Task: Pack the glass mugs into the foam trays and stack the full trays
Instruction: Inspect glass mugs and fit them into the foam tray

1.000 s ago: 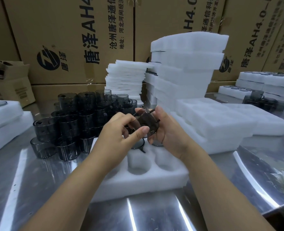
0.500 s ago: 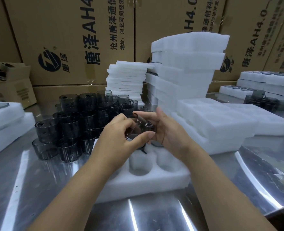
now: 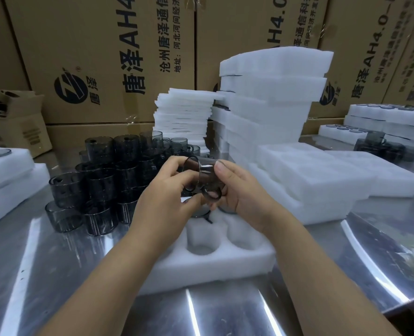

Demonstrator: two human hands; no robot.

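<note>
Grey glass mug (image 3: 205, 181): tilted, gripped by left hand (image 3: 162, 199) and right hand (image 3: 244, 193).
Foam tray (image 3: 225, 266): lower centre, front round cavities open.

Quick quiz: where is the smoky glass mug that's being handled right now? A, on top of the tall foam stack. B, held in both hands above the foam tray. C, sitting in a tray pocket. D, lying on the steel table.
B: the left hand and the right hand both grip the mug over the foam tray, whose near pockets are empty.
</note>
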